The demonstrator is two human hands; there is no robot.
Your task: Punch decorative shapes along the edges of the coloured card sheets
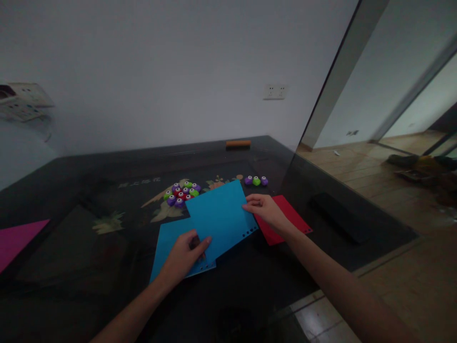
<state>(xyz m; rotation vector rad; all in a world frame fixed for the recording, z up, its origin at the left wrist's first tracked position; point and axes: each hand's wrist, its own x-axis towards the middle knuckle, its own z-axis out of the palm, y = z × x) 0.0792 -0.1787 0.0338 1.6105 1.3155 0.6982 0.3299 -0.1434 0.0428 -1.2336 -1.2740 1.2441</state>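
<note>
A blue sheet (221,216) with punched holes along its near edge is tilted up between my two hands. My left hand (185,255) is closed on its lower left corner, thumb on top. The fingers of my right hand (262,207) pinch its right edge. Below and to the left, another blue sheet (169,238) lies on the dark table, partly covered by the raised one and by my left hand. A red sheet (282,216), also with holes at its near edge, lies under my right hand and forearm.
Several purple, green and red eyeball-like toys (181,193) cluster behind the sheets; a short row of three toys (256,181) sits to the right. Beyond are an orange-brown bar (238,144), a black oblong object (339,216) at right and a pink sheet (21,240) at left.
</note>
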